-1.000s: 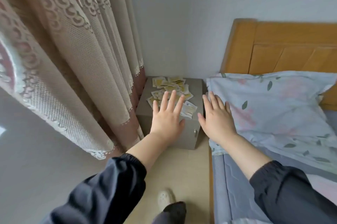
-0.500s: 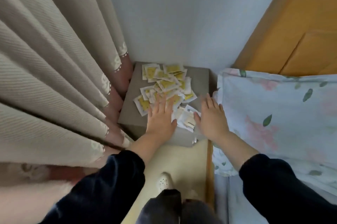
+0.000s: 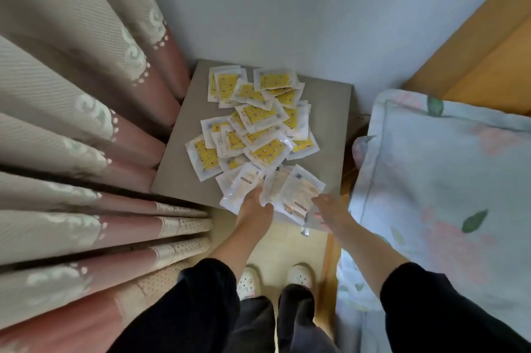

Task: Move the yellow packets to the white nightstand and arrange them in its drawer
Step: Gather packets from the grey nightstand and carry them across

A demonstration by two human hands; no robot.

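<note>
Packets (image 3: 258,134) lie heaped on the nightstand (image 3: 330,111), the heap running 12 to 6 o'clock. The left hand (image 3: 254,210) is nearer, fingers hidden under the 6 o'clock packets, grip unclear. The right hand (image 3: 330,210) is loose and empty at 5 o'clock.

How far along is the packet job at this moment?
Done: yellow packets lie heaped on the nightstand top. In hand: left hand grips a few at the front edge; right hand is beside them. Left: the whole heap sits on top, so stowing and arranging remain.
</note>
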